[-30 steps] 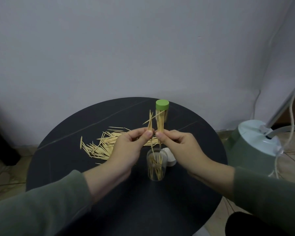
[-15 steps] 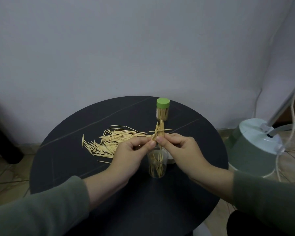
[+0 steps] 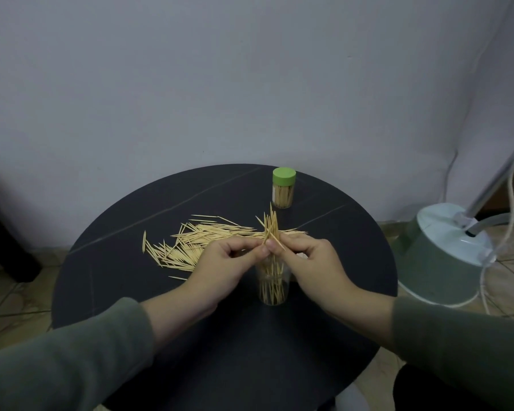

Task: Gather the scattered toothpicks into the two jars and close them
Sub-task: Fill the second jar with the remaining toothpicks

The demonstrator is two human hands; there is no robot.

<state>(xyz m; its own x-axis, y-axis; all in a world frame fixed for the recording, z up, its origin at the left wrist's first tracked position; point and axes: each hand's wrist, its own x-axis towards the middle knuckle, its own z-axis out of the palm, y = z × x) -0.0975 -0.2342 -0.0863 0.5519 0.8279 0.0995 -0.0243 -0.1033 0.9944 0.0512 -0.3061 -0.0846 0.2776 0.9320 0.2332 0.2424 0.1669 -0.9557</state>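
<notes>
A bundle of toothpicks [image 3: 271,225] stands upright, pinched between my left hand [image 3: 229,262] and my right hand [image 3: 309,259], just above an open clear jar [image 3: 273,287] partly filled with toothpicks. A second jar with a green lid [image 3: 283,191] stands closed at the far side of the round black table [image 3: 131,292]. Several loose toothpicks [image 3: 190,241] lie scattered left of my hands. A white lid [image 3: 301,255] peeks out behind my right hand, mostly hidden.
A pale green appliance [image 3: 448,262] with a hose and cord sits on the tiled floor right of the table. A grey wall rises close behind the table. A dark object stands at the far left edge.
My hands have lowered the toothpick bundle toward the open jar's mouth and drawn the sticks more upright and together. The view has shifted slightly.
</notes>
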